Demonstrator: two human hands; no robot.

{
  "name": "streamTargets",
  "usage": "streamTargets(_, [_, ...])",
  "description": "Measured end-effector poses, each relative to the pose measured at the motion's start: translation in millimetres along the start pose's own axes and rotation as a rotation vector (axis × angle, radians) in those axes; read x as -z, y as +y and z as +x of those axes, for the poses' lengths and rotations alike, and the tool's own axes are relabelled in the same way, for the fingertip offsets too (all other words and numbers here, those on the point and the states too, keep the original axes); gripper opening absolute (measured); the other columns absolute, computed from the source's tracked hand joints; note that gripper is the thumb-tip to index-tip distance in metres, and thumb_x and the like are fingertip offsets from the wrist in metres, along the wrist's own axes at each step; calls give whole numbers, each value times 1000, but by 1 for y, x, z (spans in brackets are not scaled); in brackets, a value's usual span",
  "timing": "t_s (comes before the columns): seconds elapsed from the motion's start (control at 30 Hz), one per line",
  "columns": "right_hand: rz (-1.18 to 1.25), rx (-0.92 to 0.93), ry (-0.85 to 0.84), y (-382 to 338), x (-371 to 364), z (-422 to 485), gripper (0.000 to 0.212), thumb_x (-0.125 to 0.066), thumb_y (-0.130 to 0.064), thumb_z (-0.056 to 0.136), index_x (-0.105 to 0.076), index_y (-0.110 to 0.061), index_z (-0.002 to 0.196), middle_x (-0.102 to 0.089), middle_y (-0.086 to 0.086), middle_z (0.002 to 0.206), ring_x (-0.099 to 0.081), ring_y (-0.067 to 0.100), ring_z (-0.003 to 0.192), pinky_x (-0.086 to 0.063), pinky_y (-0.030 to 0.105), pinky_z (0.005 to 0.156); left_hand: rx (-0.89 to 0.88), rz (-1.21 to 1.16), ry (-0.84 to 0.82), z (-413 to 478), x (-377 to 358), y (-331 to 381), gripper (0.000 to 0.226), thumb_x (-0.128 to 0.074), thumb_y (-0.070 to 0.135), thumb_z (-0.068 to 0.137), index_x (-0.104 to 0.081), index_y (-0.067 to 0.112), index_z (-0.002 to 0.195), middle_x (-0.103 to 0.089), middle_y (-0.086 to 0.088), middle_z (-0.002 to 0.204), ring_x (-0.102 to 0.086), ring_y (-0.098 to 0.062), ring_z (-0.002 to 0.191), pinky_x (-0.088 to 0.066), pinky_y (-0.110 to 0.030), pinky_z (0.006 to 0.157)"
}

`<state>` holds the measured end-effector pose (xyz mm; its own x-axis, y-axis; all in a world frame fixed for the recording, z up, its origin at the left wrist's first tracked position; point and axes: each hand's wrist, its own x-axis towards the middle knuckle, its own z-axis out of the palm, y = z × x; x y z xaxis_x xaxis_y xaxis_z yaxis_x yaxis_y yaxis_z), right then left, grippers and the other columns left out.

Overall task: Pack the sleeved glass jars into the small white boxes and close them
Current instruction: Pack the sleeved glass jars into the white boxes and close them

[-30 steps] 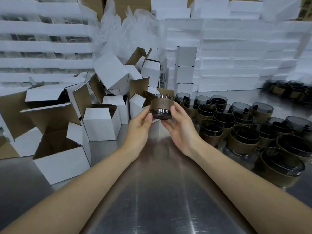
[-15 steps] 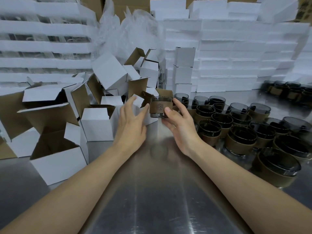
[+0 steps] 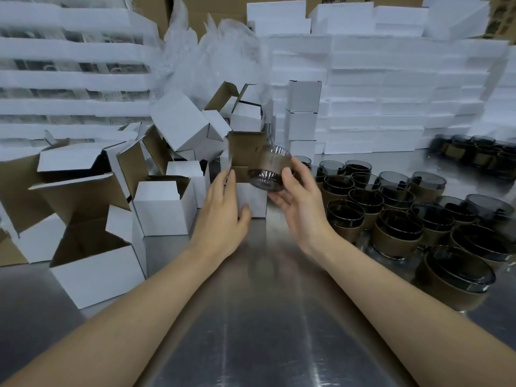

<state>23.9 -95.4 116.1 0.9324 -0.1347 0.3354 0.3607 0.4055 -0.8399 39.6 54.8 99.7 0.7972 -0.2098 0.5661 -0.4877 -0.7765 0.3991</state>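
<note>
My right hand (image 3: 300, 196) holds a smoky glass jar with a brown sleeve (image 3: 269, 169), tilted so that its base faces me, just above a small white box (image 3: 252, 199). My left hand (image 3: 223, 208) grips that box by its left and front sides. The box stands open, its brown-lined flap (image 3: 245, 148) upright behind the jar. Several more sleeved jars (image 3: 396, 216) stand in rows on the metal table to the right.
Several open white boxes (image 3: 164, 208) lie jumbled on the left. Closed boxes are stacked in a column (image 3: 304, 113) behind. White foam trays (image 3: 391, 93) and plastic wrap (image 3: 212, 54) line the back. The steel tabletop (image 3: 265, 331) stretches toward me.
My left hand let go of the jar and took hold of the white box. My right hand tipped the jar, base toward me, over the box opening.
</note>
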Motion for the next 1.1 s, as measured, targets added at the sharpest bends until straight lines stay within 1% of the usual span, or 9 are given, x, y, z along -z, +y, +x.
streamTargets(0.23, [-247, 324, 89, -10, -1, -3, 35, -61, -28, 86, -39, -20, 112, -59, 1, 109, -65, 3, 95, -50, 21, 85, -75, -125, 119, -5, 1, 12, 49, -46, 32, 100, -38, 12, 144, -36, 1, 143, -31, -9, 133, -26, -17, 102])
streamTargets(0.43, [-582, 473, -16, -18, -2, -7, 40, -62, -37, 86, -32, -33, 112, -51, -8, 115, -58, 17, 114, -49, 34, 94, -221, -151, 153, -6, 5, 19, 43, -57, 27, 95, -55, 5, 131, -51, -5, 131, -47, -16, 124, -41, -28, 104])
streamTargets(0.53, [-777, 432, 18, -18, 2, -6, 40, -60, -44, 86, -30, -41, 112, -52, -9, 116, -50, 32, 121, -42, 51, 100, -243, -183, 167, -7, 4, 18, 45, -63, 25, 92, -56, 4, 130, -53, -6, 128, -50, -16, 120, -43, -28, 102])
streamTargets(0.6, [-848, 434, 33, -18, 7, -4, 41, -59, -43, 89, -28, -38, 115, -58, -14, 108, -49, 32, 119, -36, 46, 104, -214, -208, 184, -6, 2, 15, 47, -65, 25, 91, -55, 5, 132, -52, -5, 127, -47, -9, 119, -38, -15, 101])
streamTargets(0.67, [-883, 434, 67, -19, 12, -3, 42, -61, -41, 91, -29, -37, 116, -61, -21, 97, -48, 25, 116, -30, 29, 101, -152, -240, 214, -6, 1, 12, 51, -66, 25, 90, -52, 5, 135, -51, -3, 126, -40, 2, 115, -29, -1, 97])
streamTargets(0.73, [-922, 429, 84, -19, 15, -2, 43, -65, -37, 89, -32, -38, 115, -60, -24, 92, -47, 15, 110, -25, 24, 95, -109, -259, 236, -5, 0, 9, 53, -67, 23, 89, -51, 3, 135, -50, -4, 126, -37, 6, 113, -26, 3, 95])
streamTargets(0.9, [-1103, 423, 4, -15, 15, -1, 44, -70, -37, 83, -35, -38, 111, -45, -27, 104, -34, -13, 101, -23, 30, 97, -118, -308, 222, -4, -2, 7, 50, -69, 26, 87, -56, 9, 132, -50, 1, 121, -47, -1, 110, -44, -16, 94])
streamTargets(1.0, [-1103, 288, -45, -15, 15, -1, 40, -68, -36, 85, -36, -37, 110, -41, -15, 113, -30, 3, 108, -26, 37, 102, -99, -325, 216, -5, -1, 8, 51, -70, 27, 86, -57, 9, 133, -50, 1, 121, -49, -3, 111, -50, -27, 94])
streamTargets(1.1, [-1140, 200, -90, -18, 16, 0, 36, -64, -35, 88, -37, -40, 111, -38, -5, 123, -28, 19, 119, -24, 33, 98, -107, -330, 227, -6, -1, 9, 50, -71, 25, 85, -58, 9, 131, -51, 0, 120, -50, -5, 110, -52, -30, 93])
